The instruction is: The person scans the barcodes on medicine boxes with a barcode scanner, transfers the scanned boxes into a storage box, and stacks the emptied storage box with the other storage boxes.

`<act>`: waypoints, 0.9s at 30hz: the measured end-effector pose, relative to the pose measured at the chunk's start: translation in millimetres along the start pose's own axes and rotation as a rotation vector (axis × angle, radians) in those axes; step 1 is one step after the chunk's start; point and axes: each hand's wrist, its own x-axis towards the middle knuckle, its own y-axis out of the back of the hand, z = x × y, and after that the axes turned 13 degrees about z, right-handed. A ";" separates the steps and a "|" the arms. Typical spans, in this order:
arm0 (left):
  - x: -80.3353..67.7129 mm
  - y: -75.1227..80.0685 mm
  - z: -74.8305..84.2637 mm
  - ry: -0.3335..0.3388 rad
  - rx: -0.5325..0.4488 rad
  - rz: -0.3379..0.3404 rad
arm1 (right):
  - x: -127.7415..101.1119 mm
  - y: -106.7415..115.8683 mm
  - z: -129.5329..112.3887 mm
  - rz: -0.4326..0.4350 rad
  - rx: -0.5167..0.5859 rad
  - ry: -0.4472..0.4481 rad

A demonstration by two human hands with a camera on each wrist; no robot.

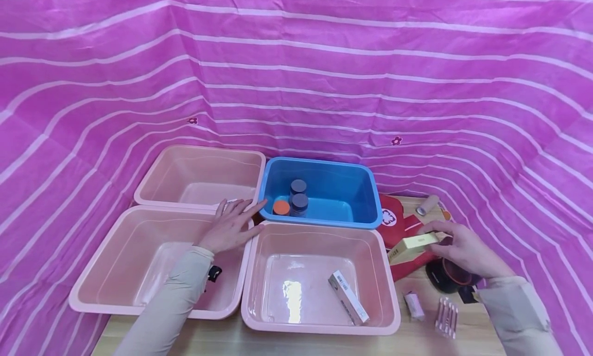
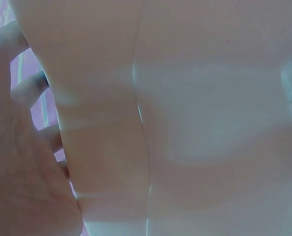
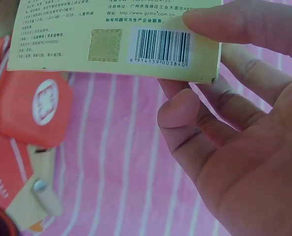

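From the head view I see my left hand spread flat on the pink bins' rims, and my right hand pinching a yellow box above the red pouch. The left wrist view shows only bin wall and fingers. The right wrist view alone reveals the box's barcode.

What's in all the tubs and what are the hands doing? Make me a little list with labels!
Left hand: rests flat on the pink tubs' rims
Right hand: pinches a yellow box
Blue tub: three small jars, one with an orange lid
Near right pink tub: one long white box
Far left pink tub: nothing visible inside
Table, right side: red pouch, bandage roll
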 end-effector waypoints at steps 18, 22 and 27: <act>-1.6 0.6 -0.6 0.004 -0.017 0.005 | 82.7 5.4 -97.4 -0.055 -0.045 0.173; -1.6 0.6 0.3 0.015 -0.024 0.001 | 105.8 -18.1 -113.9 -0.147 -0.002 0.153; -2.5 1.0 1.5 0.013 -0.025 0.007 | 134.0 -55.9 -131.2 -0.213 0.026 0.174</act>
